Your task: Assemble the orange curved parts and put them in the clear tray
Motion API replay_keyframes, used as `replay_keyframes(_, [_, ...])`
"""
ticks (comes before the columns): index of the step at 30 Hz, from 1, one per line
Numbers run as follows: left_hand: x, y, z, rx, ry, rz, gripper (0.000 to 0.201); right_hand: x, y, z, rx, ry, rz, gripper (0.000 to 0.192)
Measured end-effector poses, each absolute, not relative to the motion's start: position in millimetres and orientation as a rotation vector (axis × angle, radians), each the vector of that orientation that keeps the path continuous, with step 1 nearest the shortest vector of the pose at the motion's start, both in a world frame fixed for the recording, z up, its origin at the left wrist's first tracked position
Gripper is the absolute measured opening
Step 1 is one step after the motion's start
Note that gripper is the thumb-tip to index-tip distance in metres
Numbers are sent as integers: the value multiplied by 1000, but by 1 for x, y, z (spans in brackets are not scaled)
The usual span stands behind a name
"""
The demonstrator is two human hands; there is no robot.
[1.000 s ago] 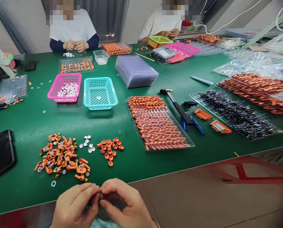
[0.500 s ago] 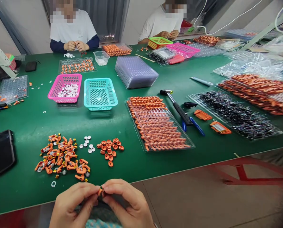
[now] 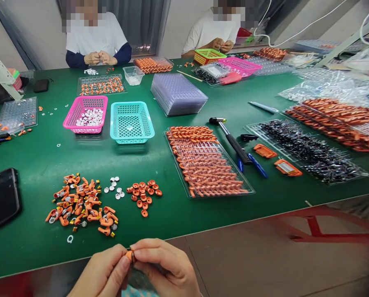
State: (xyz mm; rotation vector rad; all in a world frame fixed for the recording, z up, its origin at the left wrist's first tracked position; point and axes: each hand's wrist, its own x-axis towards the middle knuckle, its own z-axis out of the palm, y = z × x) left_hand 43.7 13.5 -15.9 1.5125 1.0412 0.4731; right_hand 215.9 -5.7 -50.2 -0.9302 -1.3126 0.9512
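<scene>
Both hands meet at the table's near edge over a small orange earbud housing [image 3: 130, 256]. My left hand [image 3: 105, 272] pinches it between thumb and forefinger. From the other side, the fingertips of my right hand [image 3: 168, 266] press on its rim, where a thin dark and pale edge shows. The fingers hide most of the piece. Just beyond lies a heap of orange earbud stems [image 3: 79, 202] with wires and yellow tabs. Small round orange caps [image 3: 144, 194] are scattered to its right, and several silvery discs [image 3: 118, 193] lie between the two groups.
A black phone [image 3: 2, 199] lies at left. Farther back stand a pink basket [image 3: 69, 119] of white pieces and a turquoise basket [image 3: 114, 134]. Right of centre are a tray of orange parts [image 3: 209, 165], a hammer [image 3: 233, 144] and black wired parts [image 3: 308, 148]. Two co-workers sit opposite.
My hands have dropped slightly and the left has rolled, its thumb now lying across the front of the earbud housing. The housing has turned between the fingers.
</scene>
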Motion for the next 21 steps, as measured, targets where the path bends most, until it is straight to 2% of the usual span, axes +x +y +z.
replay_keyframes(9, [41, 17, -16, 1928, 1012, 522, 28, 216, -4, -47, -931, -1311, 941, 34])
replay_keyframes(13, [41, 16, -16, 1936, 1014, 543, 29, 215, -4, -46, -941, -1319, 921, 31])
replay_keyframes(21, [44, 13, -14, 1682, 1050, 565, 39, 213, -7, -51, -893, -1347, 880, 41])
